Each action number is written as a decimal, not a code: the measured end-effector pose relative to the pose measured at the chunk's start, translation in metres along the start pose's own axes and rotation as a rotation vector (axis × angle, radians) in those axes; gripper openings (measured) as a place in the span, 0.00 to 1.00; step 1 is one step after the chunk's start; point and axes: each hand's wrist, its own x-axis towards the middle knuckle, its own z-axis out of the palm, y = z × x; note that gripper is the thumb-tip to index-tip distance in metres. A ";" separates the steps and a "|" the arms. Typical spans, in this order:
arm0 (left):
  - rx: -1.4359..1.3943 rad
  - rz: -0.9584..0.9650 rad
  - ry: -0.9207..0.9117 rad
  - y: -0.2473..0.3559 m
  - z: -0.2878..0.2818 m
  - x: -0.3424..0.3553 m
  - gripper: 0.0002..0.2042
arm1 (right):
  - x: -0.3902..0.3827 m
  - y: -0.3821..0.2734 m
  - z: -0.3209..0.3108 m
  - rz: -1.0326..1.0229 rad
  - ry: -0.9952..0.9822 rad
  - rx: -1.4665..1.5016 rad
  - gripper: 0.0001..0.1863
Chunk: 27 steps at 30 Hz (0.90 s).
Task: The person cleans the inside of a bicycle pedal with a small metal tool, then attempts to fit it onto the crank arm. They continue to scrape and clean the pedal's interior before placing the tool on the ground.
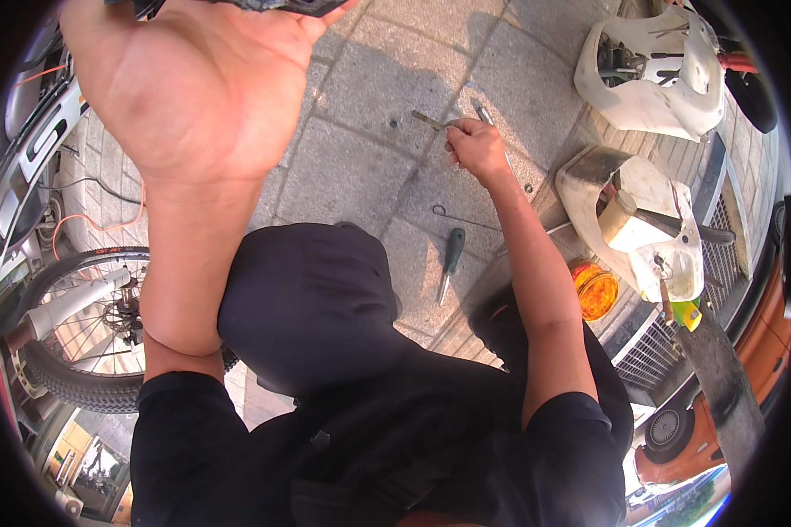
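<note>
My left hand (206, 97) is raised close at the upper left, palm showing, its fingers mostly cut off or hidden. A dark, hard-looking part (281, 5) crosses the top edge at those fingers; how they hold it does not show. Farther out over the paving, my right hand (477, 149) is closed on a thin flat tool (428, 119), which points left. Just beyond that hand a silvery metal tool (481, 111) lies on the slabs. Nearer to me are a screwdriver (452, 256) with a dark green handle and a small ring-ended piece (439, 210).
Two cut-open white plastic containers (589, 105) with tools stand at the right. Beside them is a jar of orange stuff (595, 292) near a metal grating (646, 360). A bicycle wheel (92, 325) and an orange cable (79, 217) are on the left.
</note>
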 end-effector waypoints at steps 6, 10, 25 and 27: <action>-0.076 -0.036 0.027 -0.002 -0.004 0.005 0.28 | -0.002 0.012 0.024 -0.342 0.120 -0.355 0.14; -0.249 -0.198 0.032 0.001 -0.021 0.017 0.28 | -0.006 0.017 0.034 -0.423 0.057 -0.389 0.14; -0.112 -0.064 0.051 -0.002 -0.011 0.010 0.27 | 0.000 0.015 0.041 -0.687 0.289 -0.393 0.09; -0.134 -0.090 0.066 -0.002 -0.015 0.014 0.27 | 0.001 0.017 0.038 -0.717 0.275 -0.419 0.08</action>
